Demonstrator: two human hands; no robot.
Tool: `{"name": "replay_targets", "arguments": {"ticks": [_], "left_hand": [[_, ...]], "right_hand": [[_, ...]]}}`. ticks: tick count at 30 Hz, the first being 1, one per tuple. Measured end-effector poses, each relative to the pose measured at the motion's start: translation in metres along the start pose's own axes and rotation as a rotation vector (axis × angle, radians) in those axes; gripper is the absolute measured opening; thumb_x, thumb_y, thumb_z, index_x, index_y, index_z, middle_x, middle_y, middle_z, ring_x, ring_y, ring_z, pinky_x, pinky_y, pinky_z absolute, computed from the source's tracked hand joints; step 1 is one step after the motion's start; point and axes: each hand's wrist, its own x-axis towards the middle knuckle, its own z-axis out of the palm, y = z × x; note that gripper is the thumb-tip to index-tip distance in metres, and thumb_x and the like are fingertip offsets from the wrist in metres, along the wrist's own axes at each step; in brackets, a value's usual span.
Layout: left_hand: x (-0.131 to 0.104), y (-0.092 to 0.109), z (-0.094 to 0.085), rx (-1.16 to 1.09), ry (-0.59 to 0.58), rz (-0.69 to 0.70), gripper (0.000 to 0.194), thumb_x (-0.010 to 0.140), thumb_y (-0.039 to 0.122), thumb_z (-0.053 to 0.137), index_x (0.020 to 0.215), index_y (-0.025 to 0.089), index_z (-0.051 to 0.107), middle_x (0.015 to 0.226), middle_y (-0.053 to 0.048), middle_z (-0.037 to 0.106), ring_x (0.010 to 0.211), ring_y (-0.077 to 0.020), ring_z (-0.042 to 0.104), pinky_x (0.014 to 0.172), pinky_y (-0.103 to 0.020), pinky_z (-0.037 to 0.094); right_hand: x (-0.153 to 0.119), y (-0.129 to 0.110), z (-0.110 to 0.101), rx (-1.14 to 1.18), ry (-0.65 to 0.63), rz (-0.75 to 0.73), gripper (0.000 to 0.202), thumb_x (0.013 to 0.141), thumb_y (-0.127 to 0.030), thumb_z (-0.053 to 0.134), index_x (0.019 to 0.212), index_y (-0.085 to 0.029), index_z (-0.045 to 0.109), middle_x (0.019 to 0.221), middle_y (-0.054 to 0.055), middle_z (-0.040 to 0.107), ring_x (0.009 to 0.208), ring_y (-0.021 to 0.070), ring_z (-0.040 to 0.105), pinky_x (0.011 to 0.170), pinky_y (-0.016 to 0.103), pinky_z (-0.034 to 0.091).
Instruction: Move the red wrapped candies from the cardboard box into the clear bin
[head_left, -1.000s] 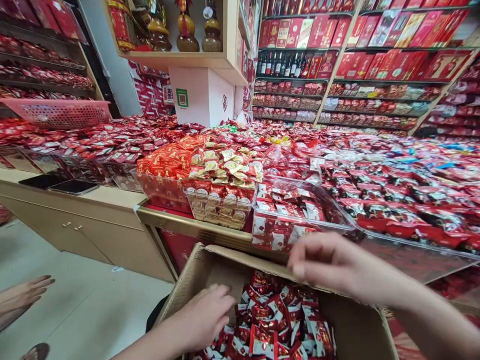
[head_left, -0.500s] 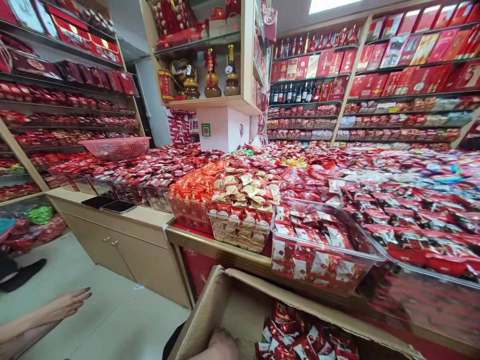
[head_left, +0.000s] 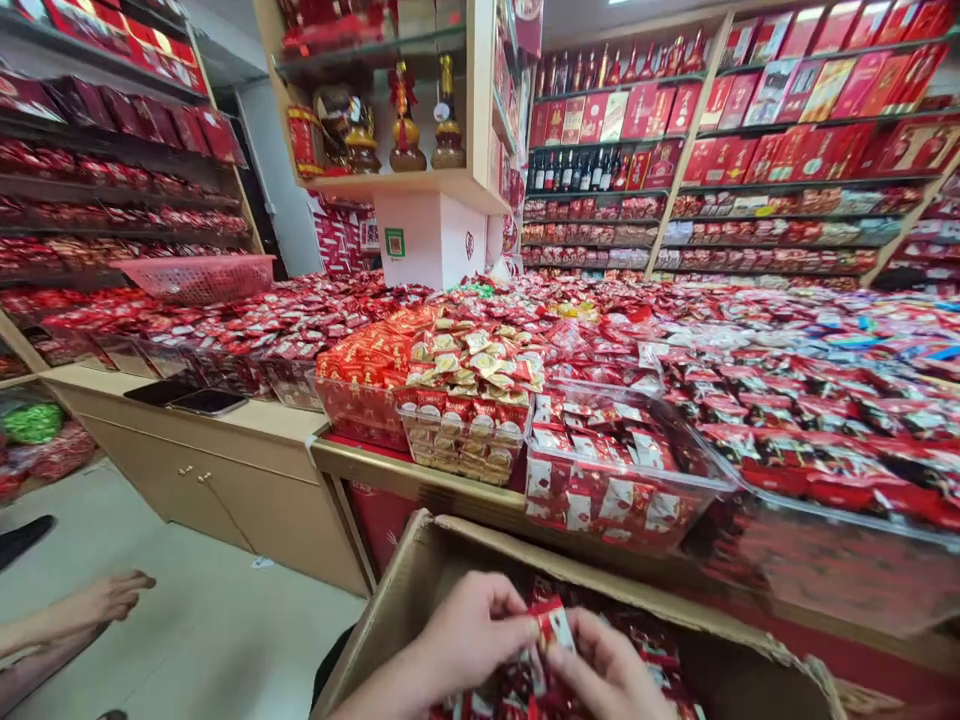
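Observation:
My left hand [head_left: 469, 632] and my right hand [head_left: 609, 673] meet over an open cardboard box [head_left: 420, 575] at the bottom of the view. Together they pinch a small red-and-white candy packet [head_left: 553, 625] between their fingertips. The box holds several more red-and-white packets [head_left: 660, 655], mostly hidden behind my hands. Just beyond the box, a clear plastic bin [head_left: 626, 478] on the display counter holds the same kind of packets.
A gold-edged counter [head_left: 405, 475] carries bins of red and gold sweets [head_left: 465, 400]. Another person's hand [head_left: 105, 600] reaches in at the lower left over the floor. Two phones [head_left: 187, 397] lie on the beige cabinet. Shelves of red boxes line the walls.
My right hand left the bin and came down to the box. Both hands now hold one packet lifted from the box. The camera tilted up, then partly back down.

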Motion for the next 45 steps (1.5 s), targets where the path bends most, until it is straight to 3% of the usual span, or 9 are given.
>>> {"name": "replay_targets", "arguments": {"ticks": [4,12,19,24,27,30,34,41,45], "left_hand": [[0.002,0.023,0.003,-0.307,-0.042,0.014,0.022,0.067,0.036,0.056,0.065,0.015,0.052,0.058,0.002,0.055,0.052,-0.0091,0.046,0.053,-0.022,0.038],[-0.001,0.032,0.011,-0.691,-0.018,0.047,0.026,0.074,0.037,0.054,0.083,0.013,0.058,0.071,-0.001,0.060,0.062,-0.0091,0.050,0.055,-0.020,0.040],[0.001,0.029,0.016,-0.690,0.102,0.025,0.018,0.066,0.028,0.066,0.075,0.014,0.062,0.065,0.001,0.063,0.057,-0.0067,0.049,0.050,-0.016,0.037],[-0.004,0.030,0.009,-1.012,-0.116,-0.076,0.031,0.077,0.045,0.049,0.089,0.018,0.058,0.081,-0.003,0.064,0.071,-0.0114,0.056,0.058,-0.020,0.044],[-0.010,0.036,0.006,-1.097,-0.261,-0.162,0.030,0.077,0.036,0.053,0.101,0.018,0.052,0.084,-0.004,0.064,0.070,-0.0120,0.059,0.061,-0.023,0.046],[-0.015,0.044,0.009,-1.047,-0.177,-0.084,0.036,0.069,0.017,0.064,0.102,0.017,0.049,0.088,-0.005,0.065,0.071,-0.0121,0.061,0.067,-0.024,0.047],[-0.015,0.050,0.012,-0.977,-0.106,0.035,0.039,0.068,0.015,0.065,0.103,0.015,0.048,0.101,-0.010,0.064,0.081,-0.0167,0.061,0.068,-0.026,0.048],[-0.015,0.035,0.023,-0.921,-0.092,0.064,0.031,0.065,0.013,0.067,0.092,0.015,0.052,0.091,-0.007,0.068,0.074,-0.0145,0.062,0.064,-0.023,0.048],[-0.022,0.027,0.017,-0.749,-0.085,0.159,0.032,0.072,0.018,0.059,0.103,0.021,0.051,0.102,-0.006,0.064,0.091,-0.0179,0.059,0.080,-0.029,0.046]], "right_hand": [[0.001,-0.024,-0.009,0.107,0.098,0.009,0.028,0.070,-0.042,0.059,0.067,-0.014,0.055,0.058,-0.002,0.052,0.053,0.0082,0.042,0.052,0.020,0.034],[0.000,-0.032,-0.012,0.326,0.246,0.061,0.029,0.070,-0.041,0.059,0.078,-0.014,0.060,0.064,0.001,0.059,0.058,0.0115,0.049,0.057,0.024,0.039],[-0.001,-0.026,-0.006,0.248,0.221,0.047,0.025,0.070,-0.040,0.059,0.079,-0.016,0.061,0.063,0.000,0.058,0.053,0.0097,0.048,0.050,0.021,0.039],[-0.007,-0.026,-0.017,-0.228,0.273,-0.356,0.020,0.075,-0.023,0.054,0.092,-0.027,0.064,0.090,0.003,0.064,0.084,0.0182,0.056,0.074,0.030,0.045],[-0.013,-0.034,-0.021,-0.464,0.260,-0.510,0.029,0.077,-0.016,0.048,0.098,-0.032,0.062,0.108,0.004,0.057,0.101,0.0202,0.049,0.085,0.035,0.040],[-0.018,-0.041,-0.020,-0.317,0.388,-0.301,0.028,0.079,-0.024,0.047,0.104,-0.030,0.058,0.120,0.004,0.050,0.109,0.0205,0.044,0.092,0.036,0.036],[-0.017,-0.048,-0.018,0.150,0.448,0.005,0.040,0.077,-0.041,0.049,0.112,-0.022,0.049,0.089,0.006,0.062,0.069,0.0148,0.055,0.067,0.030,0.046],[-0.008,-0.040,-0.013,0.100,0.338,-0.007,0.028,0.069,-0.041,0.059,0.081,-0.016,0.061,0.068,0.002,0.060,0.058,0.0115,0.050,0.054,0.023,0.042],[-0.016,-0.047,-0.023,-0.103,0.315,-0.092,0.024,0.071,-0.040,0.058,0.077,-0.018,0.062,0.072,0.004,0.064,0.064,0.0157,0.056,0.058,0.025,0.046]]}}
